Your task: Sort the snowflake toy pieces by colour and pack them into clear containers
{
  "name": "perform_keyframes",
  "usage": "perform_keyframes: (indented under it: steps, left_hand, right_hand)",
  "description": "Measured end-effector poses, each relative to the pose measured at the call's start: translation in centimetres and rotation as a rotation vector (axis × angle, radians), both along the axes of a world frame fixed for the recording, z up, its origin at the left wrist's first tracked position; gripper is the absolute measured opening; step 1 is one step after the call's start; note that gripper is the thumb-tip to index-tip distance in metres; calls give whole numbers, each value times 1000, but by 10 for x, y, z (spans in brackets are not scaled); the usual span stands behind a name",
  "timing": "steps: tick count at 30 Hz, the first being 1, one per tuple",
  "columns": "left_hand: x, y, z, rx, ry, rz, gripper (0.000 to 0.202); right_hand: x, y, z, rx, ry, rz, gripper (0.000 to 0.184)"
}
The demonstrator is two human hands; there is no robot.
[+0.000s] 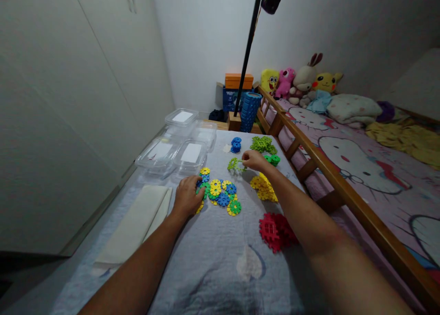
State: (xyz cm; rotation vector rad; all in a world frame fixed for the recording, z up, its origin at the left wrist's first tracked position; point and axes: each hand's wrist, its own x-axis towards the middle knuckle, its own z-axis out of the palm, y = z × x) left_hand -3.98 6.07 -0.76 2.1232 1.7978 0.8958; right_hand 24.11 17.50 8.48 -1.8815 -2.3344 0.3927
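Observation:
My left hand [187,196] rests at the left edge of a mixed pile of flat notched building discs [223,199] in yellow, blue and green. Its fingers are slightly apart and touch the nearest discs, with no piece clearly gripped. Farther forward and to the right, my right hand [253,160] pinches a lime-green interlocking piece [241,168]. Another lime-green piece [233,164] lies just left of its fingertips. Around this hand are a lime-green pile [263,144], green discs [273,160], yellow discs [263,187] and blue discs [235,145]. Red square interlocking pieces [275,231] lie partly behind my right forearm.
Several clear lidded plastic boxes [158,152] stand at the back left of the cloth-covered table [206,264]. A folded cream sheet [134,228] lies left of my left arm. The bed's wooden rail [309,157] borders the right side. A black pole [246,53] rises behind the table.

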Motion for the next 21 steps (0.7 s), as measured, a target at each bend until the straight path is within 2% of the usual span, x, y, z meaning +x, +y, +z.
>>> perform_keyframes:
  steps: [4, 8, 11, 16, 21]
  left_hand:
    - [0, 1, 0, -5, 6, -6, 31]
    - [1, 0, -1, 16, 0, 2, 30]
    - [1, -1, -1, 29, -1, 12, 30]
    - [1, -1, 0, 28, 1, 1, 31]
    - [0, -1, -1, 29, -13, 0, 32]
  right_hand:
    - [35, 11, 12, -20, 319, -175, 11]
    - [45, 13, 9, -62, 526, -197, 7]
    - [34, 11, 2, -88, 465, -170, 7]
    - [11, 12, -5, -44, 346, -126, 14]
    - [25, 29, -2, -8, 416, -228, 7]
